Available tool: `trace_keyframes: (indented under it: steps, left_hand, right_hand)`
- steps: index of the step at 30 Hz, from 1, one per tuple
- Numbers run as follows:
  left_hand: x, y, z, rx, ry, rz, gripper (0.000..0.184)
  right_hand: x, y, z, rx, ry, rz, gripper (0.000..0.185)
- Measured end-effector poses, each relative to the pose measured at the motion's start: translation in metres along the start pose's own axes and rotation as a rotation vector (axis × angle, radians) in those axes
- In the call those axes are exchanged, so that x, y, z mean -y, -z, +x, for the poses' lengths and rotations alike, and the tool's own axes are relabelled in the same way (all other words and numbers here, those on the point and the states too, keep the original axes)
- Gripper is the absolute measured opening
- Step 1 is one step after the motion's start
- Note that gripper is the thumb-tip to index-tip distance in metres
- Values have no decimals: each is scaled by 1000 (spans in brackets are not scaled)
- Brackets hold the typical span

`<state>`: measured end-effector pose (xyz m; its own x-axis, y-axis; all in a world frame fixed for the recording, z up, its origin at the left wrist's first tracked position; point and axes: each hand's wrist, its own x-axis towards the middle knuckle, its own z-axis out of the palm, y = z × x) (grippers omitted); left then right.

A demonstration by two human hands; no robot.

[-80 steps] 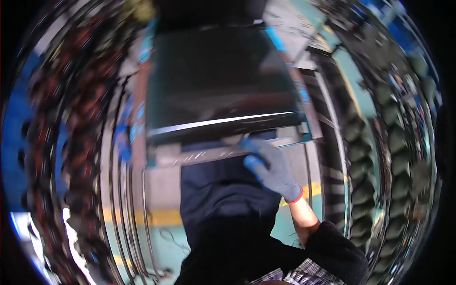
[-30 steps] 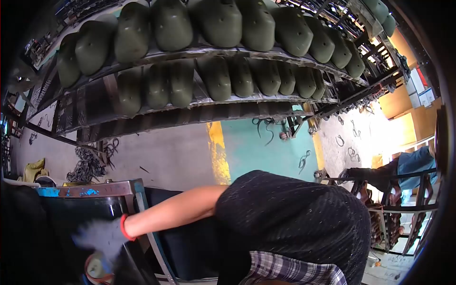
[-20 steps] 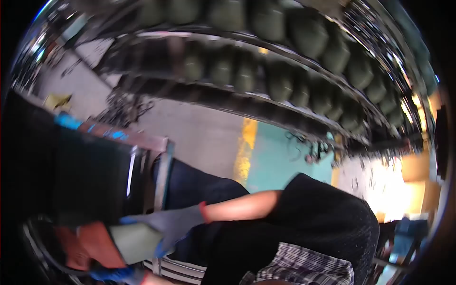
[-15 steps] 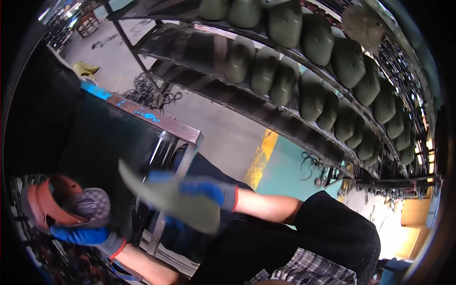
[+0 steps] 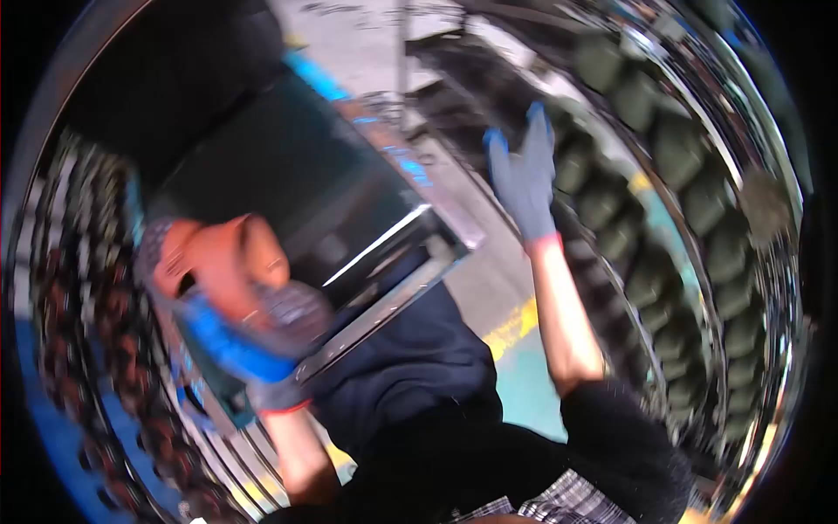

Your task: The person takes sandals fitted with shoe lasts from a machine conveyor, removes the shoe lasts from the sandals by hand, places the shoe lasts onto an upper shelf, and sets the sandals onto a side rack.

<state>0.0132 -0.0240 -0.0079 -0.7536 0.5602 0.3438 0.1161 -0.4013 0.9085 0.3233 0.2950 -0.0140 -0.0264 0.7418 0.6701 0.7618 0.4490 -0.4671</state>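
Note:
A brown slide sandal (image 5: 229, 262) with a broad strap and a dark patterned footbed rests in my left hand (image 5: 231, 341), which wears a blue and grey glove. The blue fingers wrap round its sole, over the near left corner of the dark table. Up and to the right, my gloved right hand (image 5: 527, 188) is stretched out at the shelf rack, thumb and fingers apart, nothing visible in it. Just right of it, several dark green shoe lasts (image 5: 602, 205) stand in rows on the shelves, blurred by motion.
The dark green tabletop (image 5: 288, 166) has a worn metal edge with blue paint (image 5: 410, 166). At the left, another rack carries several brown sandals (image 5: 157, 380). A yellow floor stripe (image 5: 513, 327) runs between the table and the right-hand rack.
The grey-green shoe last is gone from my right hand, which has moved up to the rack and opened. My left hand still holds the sandal. The view has turned.

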Motion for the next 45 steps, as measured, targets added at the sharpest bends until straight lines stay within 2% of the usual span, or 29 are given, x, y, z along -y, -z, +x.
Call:
trace_keyframes:
  steps: [1, 2, 4, 7, 8, 10, 11, 13, 14, 15, 16, 17, 20, 22, 23, 24, 26, 27, 28, 29, 30, 31, 32, 35, 37, 40, 41, 43, 45]
  left_hand:
    - [-5, -16, -17, 119, -74, 312, 59]
    - [-10, -33, -33, 215, -184, 611, 59]
    - [-48, -62, -28, 280, 28, 446, 62]
    - [-53, -14, -18, -203, 419, -444, 62]
    - [-59, 9, -20, -257, 367, -525, 59]
    - [-86, 48, -50, -279, 296, -316, 51]
    - [-89, 68, -78, -197, 208, -37, 54]
    - [-96, 106, -135, -127, -3, 552, 65]
    - [-115, 101, -176, -156, 77, 490, 75]
    - [-133, 95, -216, -190, 154, 427, 86]
    - [-137, 105, -255, -293, 185, 438, 95]
    - [-135, 117, -301, -494, 258, 215, 93]
    - [-107, 158, -453, -1006, 357, -208, 88]
    - [-125, 178, -502, -1365, 346, 315, 83]
    - [-148, 209, -507, -1499, 305, 770, 80]
    - [-192, 237, -513, -1543, 406, 570, 82]
    - [-234, 337, -562, -1432, 217, 1094, 72]
    - [-259, 371, -569, -1428, 315, 947, 54]
    - [-292, 371, -536, -1378, 673, 1110, 47]
    - [-295, 421, -565, -1027, 834, 1461, 48]
    - [-297, 471, -593, -670, 879, 1815, 50]
    - [-275, 516, -638, -667, 573, 1918, 50]
    - [-283, 524, -633, -724, 750, 1822, 48]
    - [-277, 495, -559, -835, 849, 1688, 46]
    - [-275, 440, -475, -793, 744, 1607, 46]
    - [-274, 304, -319, -428, 619, 1268, 49]
    - [-267, 260, -263, -220, 570, 1159, 50]
    - [-244, 191, -148, 219, 411, 989, 54]
    - [-196, 157, -39, 544, 248, 994, 68]
  right_hand:
    - [79, 44, -27, 264, -39, 407, 97]
    - [121, 56, -59, 394, 131, 627, 95]
    - [155, 70, -117, 587, 334, 711, 89]
    - [211, 97, -158, 877, 395, 929, 88]
    - [227, 111, -156, 900, 546, 866, 89]
    - [238, 98, -179, 751, 306, 1070, 90]
    - [247, 92, -192, 689, 168, 1167, 90]
    - [289, 104, -203, 1081, 22, 1110, 88]
    - [285, 90, -218, 1444, 178, 1166, 88]
    - [300, 101, -239, 1528, 380, 1093, 85]
    - [313, 110, -262, 1515, 641, 1117, 86]
    - [325, 120, -283, 1463, 898, 1146, 87]
    - [352, 156, -323, 1852, 1164, 1318, 73]
    - [359, 174, -323, 1962, 1211, 1258, 57]
    - [360, 175, -328, 2019, 1188, 1222, 56]
    - [361, 172, -329, 2066, 1163, 1180, 55]
    - [361, 162, -326, 2082, 1123, 1146, 51]
    - [361, 156, -323, 2063, 1133, 1129, 51]
    - [359, 147, -317, 2036, 1135, 1102, 50]
    - [354, 139, -307, 1995, 1125, 1065, 50]
    - [346, 128, -298, 1928, 1127, 1059, 51]
    - [332, 114, -291, 1796, 1180, 1069, 52]
    - [321, 109, -276, 1776, 1105, 1000, 52]
    - [267, 95, -227, 1626, 791, 845, 49]
    - [216, 81, -189, 1317, 613, 792, 45]
    - [143, 58, -143, 492, 330, 518, 44]
    - [121, 51, -122, 305, 398, 260, 48]
    - [84, 29, -93, 312, 414, -25, 63]
    - [52, 8, -92, 542, 258, -115, 64]
